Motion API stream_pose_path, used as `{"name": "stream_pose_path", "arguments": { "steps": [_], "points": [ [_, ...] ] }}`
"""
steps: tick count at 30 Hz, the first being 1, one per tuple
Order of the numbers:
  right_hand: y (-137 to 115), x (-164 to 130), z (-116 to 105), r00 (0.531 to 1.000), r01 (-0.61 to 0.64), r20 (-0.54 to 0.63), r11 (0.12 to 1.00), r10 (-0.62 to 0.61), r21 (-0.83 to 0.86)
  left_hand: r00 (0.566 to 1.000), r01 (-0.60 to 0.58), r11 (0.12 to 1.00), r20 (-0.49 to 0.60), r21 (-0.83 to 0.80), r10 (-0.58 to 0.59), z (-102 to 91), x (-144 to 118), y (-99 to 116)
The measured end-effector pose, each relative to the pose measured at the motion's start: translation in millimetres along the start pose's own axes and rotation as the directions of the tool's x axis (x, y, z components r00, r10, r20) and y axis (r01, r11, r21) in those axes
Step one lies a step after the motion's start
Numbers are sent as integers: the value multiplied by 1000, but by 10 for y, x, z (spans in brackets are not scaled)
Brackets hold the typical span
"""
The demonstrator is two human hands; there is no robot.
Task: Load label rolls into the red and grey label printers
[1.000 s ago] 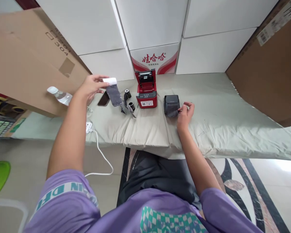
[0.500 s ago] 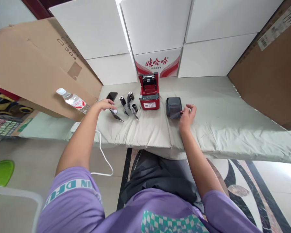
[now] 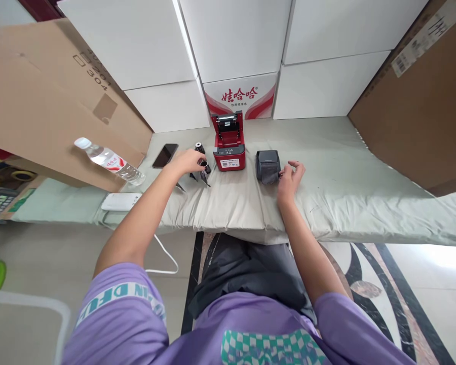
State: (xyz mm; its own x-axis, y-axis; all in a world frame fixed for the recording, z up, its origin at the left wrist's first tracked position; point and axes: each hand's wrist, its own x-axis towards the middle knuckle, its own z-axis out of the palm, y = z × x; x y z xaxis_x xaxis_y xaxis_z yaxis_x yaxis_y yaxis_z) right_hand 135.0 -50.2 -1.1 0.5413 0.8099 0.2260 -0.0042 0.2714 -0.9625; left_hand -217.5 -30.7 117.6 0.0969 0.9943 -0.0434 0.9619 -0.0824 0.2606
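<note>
While the L hand [image 3: 190, 161] is just left of the middle of the frame, its finger and thumb are at the near roll [image 3: 207, 169], which is dark. They're bent, not spread, and look to touch the roll's open end, but can't tell if they pinch it. That roll is just to the right of the hand, so the L hand is much nearer to it than the R hand [image 3: 291, 177]. Its long way seems to slant from upper left to lower right in the frame; part is hidden, so can't tell if it stands or lies. The far roll [image 3: 199, 147] is just above it, w/ a pale end showing.

Right of mid-frame, the R hand is by the right edge of the black case [image 3: 268, 167], fingers bent; can't tell if they pinch it. The red printer [image 3: 230, 158] sits w/ its lid up btwn the rolls and the case, on the cloth-covered tabletop [image 3: 327, 152]. The phone [image 3: 165, 155] lies left of the L hand.
</note>
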Motion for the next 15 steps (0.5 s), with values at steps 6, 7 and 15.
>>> {"name": "stream_pose_path", "arguments": {
  "steps": [6,7,15],
  "points": [
    [18,7,7,1000,-11,-11,1000,11,17,988,18,665,-87,-747,-125,-303,-56,-22],
    [26,12,9,1000,-13,-9,1000,13,19,984,12,579,-92,-815,-150,-338,-67,3],
    [1,4,12,999,-43,-6,999,43,7,952,-117,653,-273,-748,-142,-141,276,209]
  ]
}}
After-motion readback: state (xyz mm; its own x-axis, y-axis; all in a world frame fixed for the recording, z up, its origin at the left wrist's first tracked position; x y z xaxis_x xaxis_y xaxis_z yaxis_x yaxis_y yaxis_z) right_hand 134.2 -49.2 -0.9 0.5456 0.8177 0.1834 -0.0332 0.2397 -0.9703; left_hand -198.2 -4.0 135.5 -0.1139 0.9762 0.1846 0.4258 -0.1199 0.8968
